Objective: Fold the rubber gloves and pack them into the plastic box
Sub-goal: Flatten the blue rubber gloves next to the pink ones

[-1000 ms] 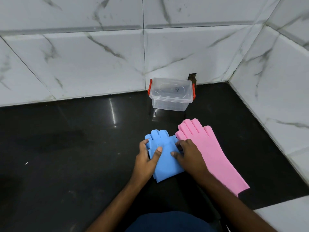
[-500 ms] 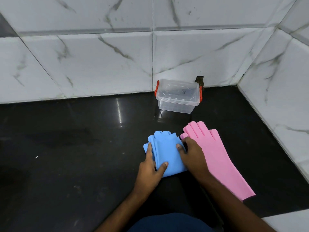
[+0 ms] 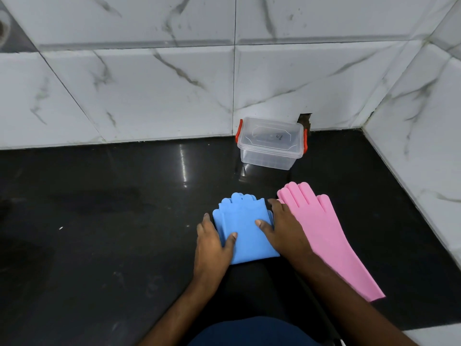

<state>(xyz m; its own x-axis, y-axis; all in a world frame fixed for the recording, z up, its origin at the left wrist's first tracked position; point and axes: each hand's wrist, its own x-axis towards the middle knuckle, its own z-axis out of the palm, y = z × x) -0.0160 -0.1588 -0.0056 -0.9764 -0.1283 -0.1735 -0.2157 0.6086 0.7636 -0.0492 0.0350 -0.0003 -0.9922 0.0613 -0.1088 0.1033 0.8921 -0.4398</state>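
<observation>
On a glossy black tabletop [image 3: 99, 233], both hands press a folded blue rubber glove [image 3: 245, 231] flat. Left hand [image 3: 212, 248] cups its left edge, thumb on top; right hand [image 3: 284, 231] cups its right edge. Neither grip closes around it. Just right lies an unfolded pink rubber glove [image 3: 321, 233]. Farther back, against the tiled wall [image 3: 149, 91], stands a lidded clear plastic box [image 3: 270, 143].

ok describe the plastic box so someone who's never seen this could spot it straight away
Follow the black counter back to the white marble-tiled wall, near the right-hand corner. The plastic box stands there against the wall, beyond the blue glove and pink glove. It is the only clear, rigid thing here, lid on, with a red clip at each end.
</observation>
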